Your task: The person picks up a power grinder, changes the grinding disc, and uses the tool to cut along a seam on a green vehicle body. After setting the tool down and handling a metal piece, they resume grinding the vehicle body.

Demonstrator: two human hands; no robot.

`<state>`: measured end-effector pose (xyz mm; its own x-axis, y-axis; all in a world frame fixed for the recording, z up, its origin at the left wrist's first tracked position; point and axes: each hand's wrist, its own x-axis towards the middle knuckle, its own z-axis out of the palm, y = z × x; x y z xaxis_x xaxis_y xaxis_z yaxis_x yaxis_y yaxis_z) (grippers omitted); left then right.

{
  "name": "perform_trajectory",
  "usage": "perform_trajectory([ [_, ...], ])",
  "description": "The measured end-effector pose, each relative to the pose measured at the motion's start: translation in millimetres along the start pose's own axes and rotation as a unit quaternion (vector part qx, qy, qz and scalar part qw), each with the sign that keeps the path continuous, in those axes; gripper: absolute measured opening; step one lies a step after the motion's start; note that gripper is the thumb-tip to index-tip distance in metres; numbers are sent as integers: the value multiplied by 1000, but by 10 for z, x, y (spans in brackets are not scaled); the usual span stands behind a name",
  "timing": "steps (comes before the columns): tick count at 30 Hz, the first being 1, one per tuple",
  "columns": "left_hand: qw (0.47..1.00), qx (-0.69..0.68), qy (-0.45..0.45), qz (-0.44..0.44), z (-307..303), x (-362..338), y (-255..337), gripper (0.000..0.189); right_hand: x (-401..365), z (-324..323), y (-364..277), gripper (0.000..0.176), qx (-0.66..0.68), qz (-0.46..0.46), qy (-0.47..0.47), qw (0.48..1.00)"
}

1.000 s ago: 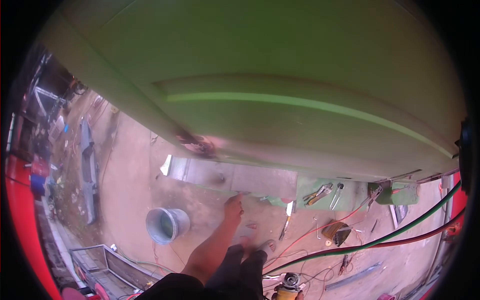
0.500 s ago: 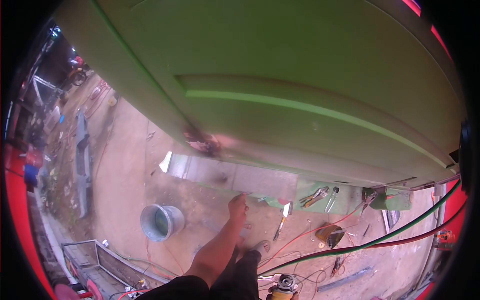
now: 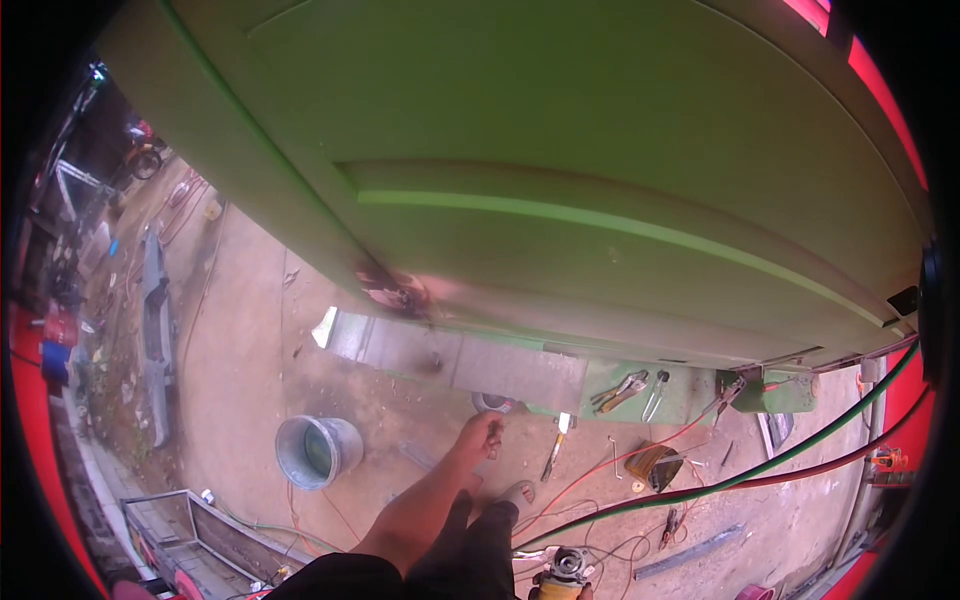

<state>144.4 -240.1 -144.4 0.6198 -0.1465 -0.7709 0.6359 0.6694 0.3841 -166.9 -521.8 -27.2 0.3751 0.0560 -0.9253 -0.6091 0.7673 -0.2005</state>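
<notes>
My left hand [image 3: 484, 434] reaches forward on a bare arm, with its fingers curled; what they hold, if anything, is too small to make out. Just beyond the fingers shows a round grey object [image 3: 488, 402], below the edge of a grey metal step [image 3: 500, 365]. At the bottom edge my right hand [image 3: 588, 594] is mostly out of frame, wrapped round a yellow-bodied angle grinder [image 3: 567, 572]. A large green vehicle panel [image 3: 560, 240] fills the upper view, with a scorched, bare-metal patch [image 3: 400, 293] at its lower left edge.
Locking pliers [image 3: 622, 391] lie on the green ledge at right. A hammer-like tool [image 3: 555, 448] lies on the ground. A bucket [image 3: 318, 452] stands at left. Green and red hoses [image 3: 720, 490] cross at lower right, near a dark container [image 3: 652, 462] and a metal bar [image 3: 690, 552].
My left hand has drawn back from the step's edge toward me, uncovering the round grey object. The grinder stays low at the bottom edge. The view has shifted slightly.
</notes>
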Motion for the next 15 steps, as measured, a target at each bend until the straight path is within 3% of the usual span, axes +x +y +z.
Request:
perform_trajectory([
  [3, 995, 4, -82, -49, 19, -79, 154, 23, -20, 59, 4, 72, -1, -1, -4, 1000],
  [4, 996, 4, -82, -47, 62, -123, 231, 23, -20, 80, -7, 72, -2, -1, -5, 1000],
  [6, 979, 114, -96, -136, 150, -213, 355, 24, -30, 103, -38, 70, -5, 0, -8, 1000],
  [10, 970, 169, -97, -144, -57, -508, 458, 25, -42, 200, -114, 68, -9, 0, -14, 1000],
  [12, 988, 121, 12, -98, -283, -742, 576, 24, -79, 239, -132, 67, -10, -1, -19, 1000],
  [13, 988, 122, 13, -95, -425, -768, 634, 24, -100, 270, -150, 66, -11, -1, -19, 1000],
  [15, 996, 31, 85, -7, -719, -691, 722, 19, -122, 324, -191, 65, -15, -1, -23, 1000],
])
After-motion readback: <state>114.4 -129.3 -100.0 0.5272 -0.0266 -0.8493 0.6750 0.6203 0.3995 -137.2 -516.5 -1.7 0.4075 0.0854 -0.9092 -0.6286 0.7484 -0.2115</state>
